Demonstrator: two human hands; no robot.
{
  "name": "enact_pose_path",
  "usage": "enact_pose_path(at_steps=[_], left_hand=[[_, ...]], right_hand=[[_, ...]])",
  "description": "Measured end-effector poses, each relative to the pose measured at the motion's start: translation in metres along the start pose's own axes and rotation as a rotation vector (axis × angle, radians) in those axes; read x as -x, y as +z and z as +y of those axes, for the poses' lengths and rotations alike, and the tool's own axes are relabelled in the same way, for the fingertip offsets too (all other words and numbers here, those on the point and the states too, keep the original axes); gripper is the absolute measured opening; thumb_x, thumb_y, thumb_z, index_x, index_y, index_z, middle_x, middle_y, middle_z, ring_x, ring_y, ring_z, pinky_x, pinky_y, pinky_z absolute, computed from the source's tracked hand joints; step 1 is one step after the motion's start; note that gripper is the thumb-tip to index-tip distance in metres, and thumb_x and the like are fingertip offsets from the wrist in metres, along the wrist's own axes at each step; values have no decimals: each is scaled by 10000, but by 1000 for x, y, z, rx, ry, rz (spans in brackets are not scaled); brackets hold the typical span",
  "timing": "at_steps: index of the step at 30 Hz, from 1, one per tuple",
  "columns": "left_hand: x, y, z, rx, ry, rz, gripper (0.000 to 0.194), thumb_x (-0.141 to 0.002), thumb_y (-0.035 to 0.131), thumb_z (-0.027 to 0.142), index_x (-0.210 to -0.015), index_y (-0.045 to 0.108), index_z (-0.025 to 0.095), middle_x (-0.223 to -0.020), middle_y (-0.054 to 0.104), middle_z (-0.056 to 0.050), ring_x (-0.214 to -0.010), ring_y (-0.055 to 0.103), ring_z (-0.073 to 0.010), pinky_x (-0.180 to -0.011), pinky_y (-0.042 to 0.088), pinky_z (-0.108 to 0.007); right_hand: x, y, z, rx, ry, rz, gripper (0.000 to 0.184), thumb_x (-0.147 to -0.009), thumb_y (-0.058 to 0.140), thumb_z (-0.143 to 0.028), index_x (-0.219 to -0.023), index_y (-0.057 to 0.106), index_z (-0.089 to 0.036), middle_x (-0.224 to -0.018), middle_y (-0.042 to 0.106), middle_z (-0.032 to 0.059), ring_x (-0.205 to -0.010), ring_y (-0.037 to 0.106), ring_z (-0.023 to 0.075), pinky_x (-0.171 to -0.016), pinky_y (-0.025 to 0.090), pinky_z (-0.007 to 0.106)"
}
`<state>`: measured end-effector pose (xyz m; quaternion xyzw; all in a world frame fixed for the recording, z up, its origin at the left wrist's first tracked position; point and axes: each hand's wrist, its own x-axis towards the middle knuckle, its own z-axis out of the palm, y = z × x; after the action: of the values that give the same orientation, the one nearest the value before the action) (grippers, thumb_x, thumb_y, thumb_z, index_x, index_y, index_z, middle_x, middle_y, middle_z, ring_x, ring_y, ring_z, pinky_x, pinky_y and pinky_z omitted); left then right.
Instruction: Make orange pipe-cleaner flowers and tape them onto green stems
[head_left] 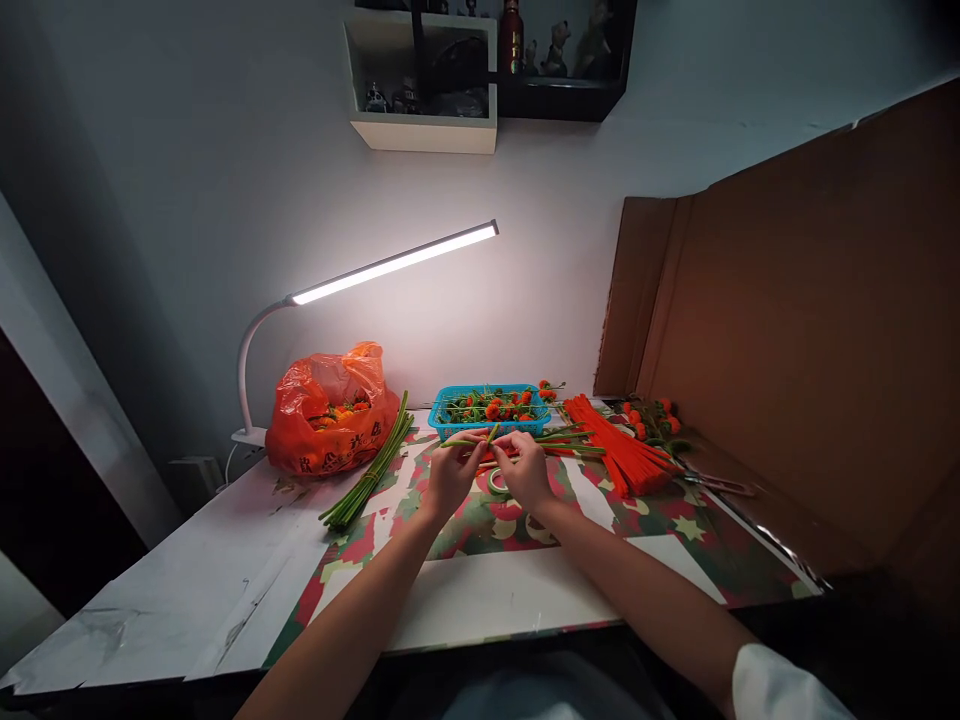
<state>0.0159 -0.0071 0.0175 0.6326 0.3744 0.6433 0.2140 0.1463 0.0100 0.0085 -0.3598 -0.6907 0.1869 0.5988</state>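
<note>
Above the middle of the table, my left hand (454, 475) is closed in a pinch on a thin green stem (493, 434). My right hand (527, 474) is pinched too, its fingertips meeting the left ones at that stem. How the stem runs between the fingers is partly hidden. Just below the hands lies a small roll of green tape (497, 482). Behind them stands a blue basket (491, 388) of orange flowers on green stems. More green stems (574, 448) lie to the right of my right hand, beside a fanned bundle of orange fuzzy strips (626, 455).
A bundle of green stems (369, 480) lies at left, near an orange plastic bag (330, 425) holding flowers. A lit lamp (397, 265) arches above. Orange flowers (651, 416) and scissors (724, 485) lie at right, by a tall cardboard sheet (795, 320).
</note>
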Motion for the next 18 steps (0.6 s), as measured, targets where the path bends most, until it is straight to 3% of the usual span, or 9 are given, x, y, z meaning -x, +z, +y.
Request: enact_pose_path(at_steps=[4,7,10,12,15,18], left_hand=[[2,-1,5,-132,131,22,131,-781,618,327,-744,673,214,-972,694,-94,-910,645,-232,-784,536,-355],[4,-1,9,-128,177,31,84,-775,624,297,-748,670,233,-1011,688,-81,-967,627,-231,-885,496,-379],[5,-2,11,-108,171,26,76,-761,641,301,-739,666,233,-1040,682,-82,-992,624,-229,-893,496,-368],[5,-2,10,-84,131,56,105,-749,657,321,-729,652,217,-1053,676,-91,-979,633,-230,-833,525,-349],[5,-1,5,-14,10,109,193,-722,686,364,-718,620,183,-1063,669,-107,-874,667,-219,-692,552,-306],[3,1,-2,125,-144,103,270,-675,725,397,-736,594,169,-935,700,-88,-743,681,-200,-635,548,-298]], right_hand=[[-4,5,0,-373,366,-100,187,-725,597,-368,-700,601,-182,-675,602,21,-618,512,144,-559,402,267],[-8,1,-4,-647,607,-268,251,-648,654,-413,-653,566,-178,-601,543,-3,-515,432,100,-461,336,230],[-11,-3,-7,-783,755,-408,290,-598,695,-417,-620,541,-173,-539,486,-20,-468,379,81,-428,307,220],[-11,-3,-8,-752,713,-350,294,-602,701,-423,-647,557,-170,-567,512,-13,-496,415,89,-442,323,218],[-7,1,-7,-578,499,-169,274,-666,663,-430,-708,588,-170,-654,571,5,-590,500,123,-530,391,243],[-2,3,-7,-366,280,-53,227,-754,592,-399,-735,601,-173,-703,592,25,-656,533,154,-614,427,283]])
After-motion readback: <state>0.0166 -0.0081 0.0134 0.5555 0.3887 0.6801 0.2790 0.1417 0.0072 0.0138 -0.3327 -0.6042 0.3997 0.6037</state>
